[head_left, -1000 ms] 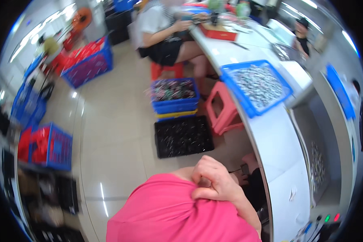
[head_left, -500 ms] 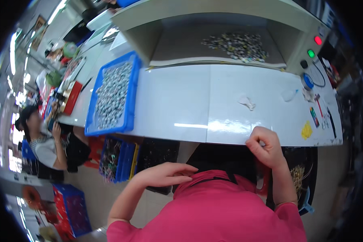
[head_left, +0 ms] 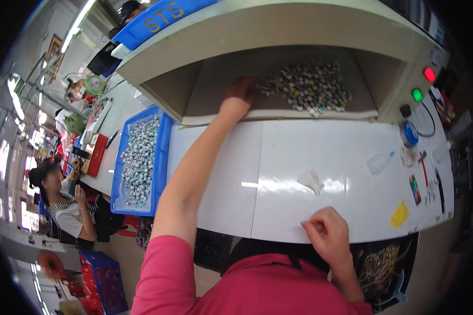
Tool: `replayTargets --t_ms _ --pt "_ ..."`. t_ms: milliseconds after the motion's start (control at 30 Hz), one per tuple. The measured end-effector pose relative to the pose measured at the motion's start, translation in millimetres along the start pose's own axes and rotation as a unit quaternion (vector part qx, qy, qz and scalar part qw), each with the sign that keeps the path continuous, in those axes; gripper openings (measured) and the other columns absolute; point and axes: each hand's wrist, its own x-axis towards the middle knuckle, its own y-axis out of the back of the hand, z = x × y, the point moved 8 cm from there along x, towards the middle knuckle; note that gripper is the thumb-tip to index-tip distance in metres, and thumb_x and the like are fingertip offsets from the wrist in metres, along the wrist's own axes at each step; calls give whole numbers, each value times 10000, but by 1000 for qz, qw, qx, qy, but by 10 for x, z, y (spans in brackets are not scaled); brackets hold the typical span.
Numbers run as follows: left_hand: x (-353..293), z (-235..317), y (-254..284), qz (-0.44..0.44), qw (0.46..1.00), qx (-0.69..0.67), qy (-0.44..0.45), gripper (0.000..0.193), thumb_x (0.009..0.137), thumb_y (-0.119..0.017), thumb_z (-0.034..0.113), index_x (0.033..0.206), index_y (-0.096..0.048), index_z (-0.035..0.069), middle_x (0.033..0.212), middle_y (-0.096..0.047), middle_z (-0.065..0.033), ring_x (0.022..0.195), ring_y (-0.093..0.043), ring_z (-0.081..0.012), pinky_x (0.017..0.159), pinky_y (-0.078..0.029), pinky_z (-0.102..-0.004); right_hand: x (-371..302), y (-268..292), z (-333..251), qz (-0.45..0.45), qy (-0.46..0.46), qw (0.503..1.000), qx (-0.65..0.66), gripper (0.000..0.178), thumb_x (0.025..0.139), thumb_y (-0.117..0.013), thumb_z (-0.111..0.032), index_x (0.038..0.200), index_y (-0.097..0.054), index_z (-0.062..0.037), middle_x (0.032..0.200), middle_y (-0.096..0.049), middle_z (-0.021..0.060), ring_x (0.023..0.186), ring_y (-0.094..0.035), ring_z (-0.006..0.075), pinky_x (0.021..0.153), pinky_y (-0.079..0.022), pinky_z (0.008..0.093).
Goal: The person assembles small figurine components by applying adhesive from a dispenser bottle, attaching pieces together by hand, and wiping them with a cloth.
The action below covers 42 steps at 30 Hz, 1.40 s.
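Small mixed-colour pieces (head_left: 315, 86) lie heaped in the upper ctr of the frame, inside a pale open-fronted box (head_left: 278, 34), on its light-coloured floor (head_left: 207, 107). My L hand (head_left: 239, 100) is in thru the opening, just beside the heap's L edge; it's dim & blurry in there, so can't tell if those fingers are apart, together or on a piece. My R hand (head_left: 328, 233) is lower R of ctr, over the front edge of the bench (head_left: 223, 197), fingers drawn together in a loose curl, nothing visible in them.

L of ctr: blue tray (head_left: 165, 157) w/ lots of small whitish pcs (head_left: 141, 160). Crumpled white scrap (head_left: 311, 181) near R hand, not touching. Further R: clear bottle (head_left: 377, 164) w/ blue tip, yellow bits (head_left: 399, 214). Upper R, on the box: red light (head_left: 430, 74) & green light (head_left: 417, 95). Co-worker (head_left: 63, 207) at far L.
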Motion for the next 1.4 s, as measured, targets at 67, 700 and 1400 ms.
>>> replayTargets --t_ms 67,700,1400 --pt "155 -148 -333 -52 998 36 29 297 782 -603 214 1068 -615 133 1058 -603 -164 1003 -570 -345 860 -482 -428 -6 14 37 17 -29 999 16 154 752 -714 -47 767 -562 -31 735 -559 96 519 -560 196 467 -455 280" --pt "-2141 1179 632 -99 709 -602 354 331 978 -461 223 1257 -477 46 1060 -544 -33 933 -548 -101 828 -465 -242 365 -187 -187 -19 77 962 -261 235 751 -669 -104 964 -593 -41 1097 -560 131 1064 -497 307 904 -368 391" --pt "-2408 1653 381 -74 664 -684 294 261 983 -430 119 1201 -507 0 1137 -586 -108 1024 -575 -150 903 -471 -285 20 -443 -83 92 55 993 53 196 754 -700 -22 919 -596 -43 911 -574 56 834 -562 175 713 -459 270"
